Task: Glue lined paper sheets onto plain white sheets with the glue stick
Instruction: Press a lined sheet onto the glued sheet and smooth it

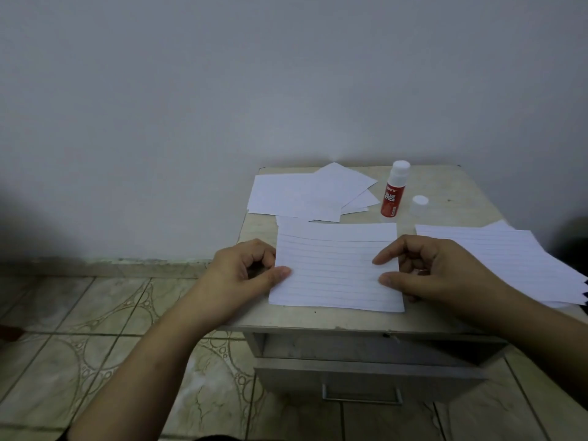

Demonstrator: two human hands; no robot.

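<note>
Presently the white lined paper sheet (pixel 335 272) lies centre-frame, long axis left-right, pinched at its side edges by left hand (pixel 245 268) and right hand (pixel 436 272), red-labelled glue stick (pixel 393 192) beyond, nearer the right.

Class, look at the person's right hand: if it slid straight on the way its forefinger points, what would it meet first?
The right hand points left across the lined sheet it holds. Going on over that paper, it would probably meet the left hand at the opposite edge first.
</note>
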